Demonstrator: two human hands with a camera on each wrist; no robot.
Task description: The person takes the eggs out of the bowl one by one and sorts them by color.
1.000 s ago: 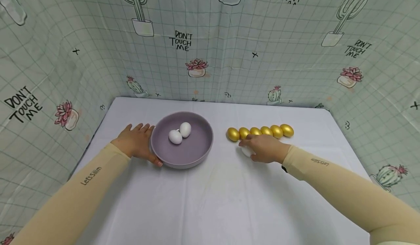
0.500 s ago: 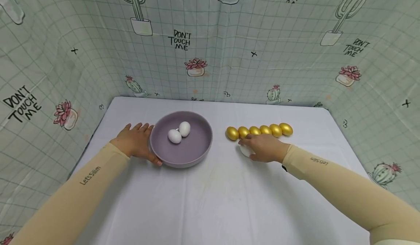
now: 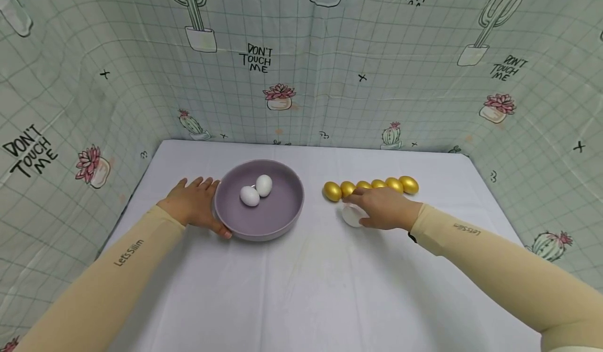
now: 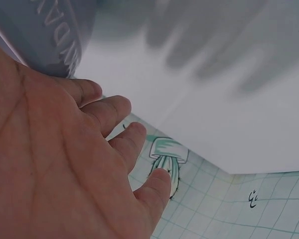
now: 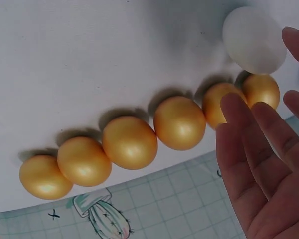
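Observation:
Against the left side of a mauve bowl (image 3: 261, 225) rests my left hand (image 3: 192, 205), its fingers extended and the thumb along the near wall. Two white eggs (image 3: 249, 196) lie inside the bowl, touching or nearly so. On the table to the right, my right hand (image 3: 385, 208) hovers over another white egg (image 3: 351, 216), thumb on the near side and fingers beyond it. The right wrist view shows the fingers loosely extended and a gap between the thumb and this white egg (image 5: 254, 41). Just behind the egg runs a row of several gold eggs (image 3: 332, 191), partly covered by the hand.
A white cloth covers the table (image 3: 292, 294). Behind and beside it hangs a grid-patterned curtain (image 3: 330, 43) printed with cacti and lettering. The table's back edge lies close behind the gold eggs.
My right hand has shifted slightly right and loosened from the white egg, which shows more now. The left hand and bowl have not moved; the head view has turned slightly.

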